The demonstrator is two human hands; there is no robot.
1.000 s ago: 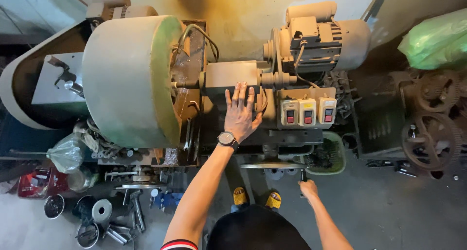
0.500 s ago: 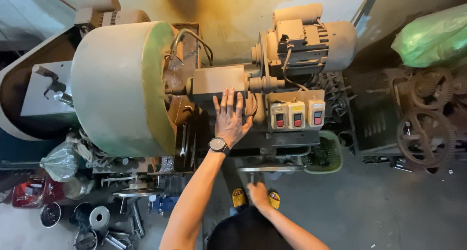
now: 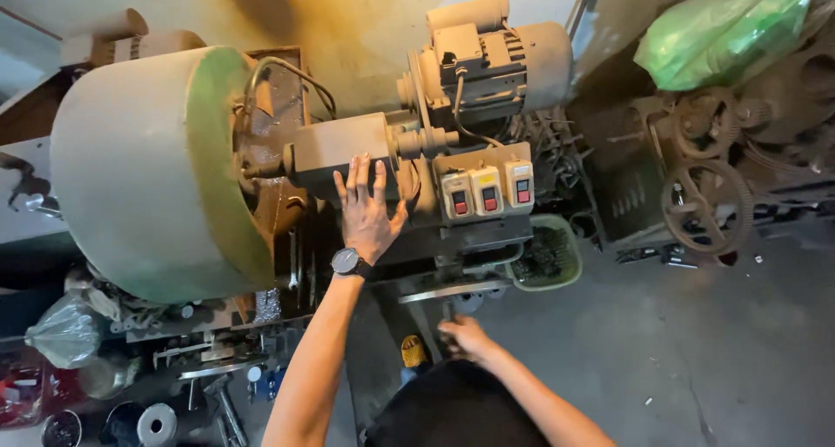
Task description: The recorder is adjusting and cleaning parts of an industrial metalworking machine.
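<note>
Since the earlier picture, the right hand has slid left and now grips a small dark handle under the machine, fingers closed tight on it. Left hand lies flat and open on the metal housing. Best to keep that hand steady, away from the big drum.

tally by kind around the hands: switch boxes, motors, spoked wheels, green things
Switch boxes: 3
Electric motor: 1
Spoked wheels: 2
Green bag: 1
Green basket: 1
Total: 8
Left hand lies flat on the machine; right hand grips a lever.
</note>
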